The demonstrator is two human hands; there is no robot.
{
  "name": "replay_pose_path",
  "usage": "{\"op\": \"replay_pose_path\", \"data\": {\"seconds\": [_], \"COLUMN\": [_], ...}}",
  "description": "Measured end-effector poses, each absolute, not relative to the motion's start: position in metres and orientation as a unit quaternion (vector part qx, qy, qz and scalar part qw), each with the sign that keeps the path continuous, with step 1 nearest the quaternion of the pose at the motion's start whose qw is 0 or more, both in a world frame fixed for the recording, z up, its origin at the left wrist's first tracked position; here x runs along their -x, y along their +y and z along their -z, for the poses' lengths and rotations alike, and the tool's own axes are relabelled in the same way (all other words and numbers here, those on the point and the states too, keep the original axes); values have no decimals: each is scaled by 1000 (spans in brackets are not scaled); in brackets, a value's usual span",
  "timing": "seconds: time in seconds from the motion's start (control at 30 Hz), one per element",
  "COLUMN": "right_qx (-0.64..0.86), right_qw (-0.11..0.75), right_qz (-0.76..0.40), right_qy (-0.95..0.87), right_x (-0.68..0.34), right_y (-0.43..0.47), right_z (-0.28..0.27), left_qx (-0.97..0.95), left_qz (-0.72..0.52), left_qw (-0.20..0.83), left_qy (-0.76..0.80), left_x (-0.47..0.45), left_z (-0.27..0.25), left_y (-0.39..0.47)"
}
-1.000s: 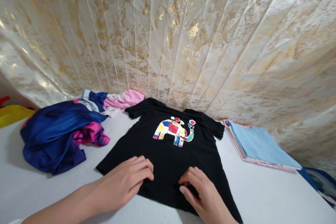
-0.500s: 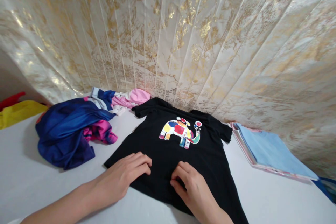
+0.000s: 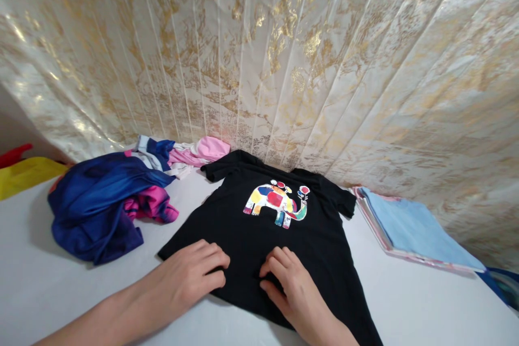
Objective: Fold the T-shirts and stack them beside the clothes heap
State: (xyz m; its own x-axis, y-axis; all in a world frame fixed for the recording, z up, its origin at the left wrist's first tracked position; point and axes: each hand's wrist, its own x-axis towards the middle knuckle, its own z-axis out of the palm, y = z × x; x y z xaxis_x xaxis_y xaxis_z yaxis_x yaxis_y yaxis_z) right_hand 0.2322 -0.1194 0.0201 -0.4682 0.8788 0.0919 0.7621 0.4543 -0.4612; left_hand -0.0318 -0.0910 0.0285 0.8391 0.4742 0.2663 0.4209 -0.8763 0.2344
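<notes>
1 left hand (image 3: 198,270) and 1 right hand (image 3: 292,287) curl loosely, any pinch indeterminable, over the lower front of a black elephant-print T-shirt (image 3: 237,235) on a white table (image 3: 421,303); light, even contact should limit creasing.

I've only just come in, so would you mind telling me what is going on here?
A person has both bare hands at the lower part of a black T-shirt, which lies spread on a white surface with its elephant print facing up. The left hand and right hand have curled fingers; whether they pinch the cloth is unclear. Crumpled blue clothing lies to the left, and a neat folded stack to the right.
</notes>
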Motion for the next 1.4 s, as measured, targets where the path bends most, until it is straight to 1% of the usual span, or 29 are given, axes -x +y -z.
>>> {"op": "replay_pose_path", "data": {"seconds": [0.1,0.2,0.4,0.5,0.57,0.63,0.7,0.83,0.93,1.0,1.13,1.2,1.27,1.33,1.4], "right_qx": [486,488,488,489,531,581,573,475,531,555,468,464,494,521,525], "right_qw": [165,161,184,162,141,145,152,132,125,137,145,142,141,137,138], "right_qz": [-173,-174,-174,-126,-64,-17,-28,-127,-115,-116,-196,-180,-131,-99,-99], "right_qy": [-840,-840,-836,-848,-833,-801,-805,-861,-830,-813,-850,-856,-848,-837,-834], "right_x": [-235,-236,-242,-269,-294,-312,-315,-294,-289,-290,-286,-286,-291,-298,-302], "right_y": [-116,-116,-129,-124,-120,-121,-127,-131,-117,-111,-115,-113,-105,-97,-93], "right_z": [-18,-23,-30,-17,-7,-2,-3,-17,-29,-36,-40,-34,-23,-13,-9], "left_qx": [-947,-941,-950,-955,-957,-956,-955,-956,-959,-962,-970,-974,-976,-973,-965], "left_qz": [-159,-159,-156,-133,-108,-101,-106,-136,-131,-123,-107,-97,-74,-47,-36], "left_qw": [127,130,135,150,158,168,177,194,193,179,148,136,133,141,163], "left_qy": [250,270,235,220,219,220,214,176,163,164,158,150,155,178,203], "left_x": [29,27,6,0,1,2,1,-13,-25,-29,-33,-35,-37,-38,-37], "left_z": [-37,-45,-46,-36,-31,-28,-29,-38,-46,-50,-55,-52,-45,-36,-28], "left_y": [-95,-99,-99,-89,-83,-80,-82,-92,-99,-102,-107,-109,-109,-107,-103]}}
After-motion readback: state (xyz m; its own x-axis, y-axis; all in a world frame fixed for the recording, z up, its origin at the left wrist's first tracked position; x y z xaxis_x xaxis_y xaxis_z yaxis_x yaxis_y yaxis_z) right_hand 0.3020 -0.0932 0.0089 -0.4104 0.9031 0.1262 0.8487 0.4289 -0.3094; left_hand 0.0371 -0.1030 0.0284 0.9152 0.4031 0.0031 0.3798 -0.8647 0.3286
